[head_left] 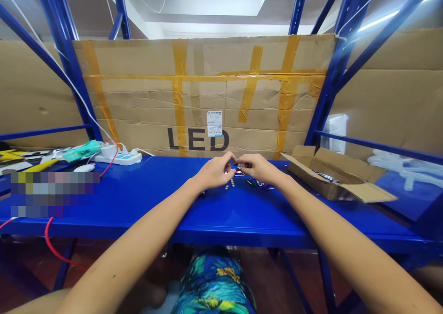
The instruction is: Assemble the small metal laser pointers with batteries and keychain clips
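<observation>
Head view: pinching metal part [238, 166] between closed fingertips of left hand [213, 171] and right hand [260, 168] near bench [155, 198] far edge, risks dropping it among loose parts [230, 184] from shallow grip.

Bare: left hand [214, 171], right hand [258, 168], forearms [145, 231]. On lap, leaf-print garment [214, 281]: teal, green, dark blue, yellow.

The cardboard sheet [207, 92] bears large black letters "LED", and its white sticker label [214, 123] has print too small to read
</observation>
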`<state>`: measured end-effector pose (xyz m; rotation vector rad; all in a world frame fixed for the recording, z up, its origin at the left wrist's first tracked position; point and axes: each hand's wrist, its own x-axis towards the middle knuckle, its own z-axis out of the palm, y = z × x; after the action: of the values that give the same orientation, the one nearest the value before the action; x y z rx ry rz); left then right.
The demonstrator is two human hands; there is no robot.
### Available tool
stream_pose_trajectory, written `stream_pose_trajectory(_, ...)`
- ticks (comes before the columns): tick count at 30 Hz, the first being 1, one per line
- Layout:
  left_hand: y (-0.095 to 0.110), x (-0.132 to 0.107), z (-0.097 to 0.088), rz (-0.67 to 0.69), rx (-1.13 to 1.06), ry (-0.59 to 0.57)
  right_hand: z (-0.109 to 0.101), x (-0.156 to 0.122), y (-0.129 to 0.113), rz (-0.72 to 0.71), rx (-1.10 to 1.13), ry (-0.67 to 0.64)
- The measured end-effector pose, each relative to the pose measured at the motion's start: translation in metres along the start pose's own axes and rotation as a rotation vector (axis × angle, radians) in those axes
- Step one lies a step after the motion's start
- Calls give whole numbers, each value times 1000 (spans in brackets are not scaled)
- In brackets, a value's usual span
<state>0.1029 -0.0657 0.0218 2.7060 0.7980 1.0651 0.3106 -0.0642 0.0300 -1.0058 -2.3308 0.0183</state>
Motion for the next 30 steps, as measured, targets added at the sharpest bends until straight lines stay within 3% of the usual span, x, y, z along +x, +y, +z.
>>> stream_pose_trajectory(5,3,0,-1,-9,32,-24,-1,1,-5,57,7,9)
stream_pose_trajectory(9,2,1,-7,-60,127,-48,-4,1,-2,343,287,-19)
stream_pose_trajectory(12,0,0,-13,-75,165,-176,-7,1,2,475,426,-9)
stream_pose_trajectory(15,-1,-1,-14,-99,208,-323,-9,0,3,453,361,-83)
stream_pose_trajectory(17,0,-2,-12,-117,267,-381,-8,0,3,424,304,-55)
stream_pose_trajectory(20,2,-2,-6,-125,313,-410,-3,0,5,394,175,4)
stream_pose_trajectory(24,2,-2,-2,-138,305,-409,-2,0,11,432,17,-118)
stream_pose_trajectory(26,2,-2,-1,-146,296,-409,-8,-1,19,491,-10,-20)
stream_pose_trajectory(28,2,-2,-1,-147,277,-404,-14,-2,30,557,-61,158)
stream_pose_trajectory(30,3,-2,-2,-151,266,-405,-17,-5,43,650,-126,183)
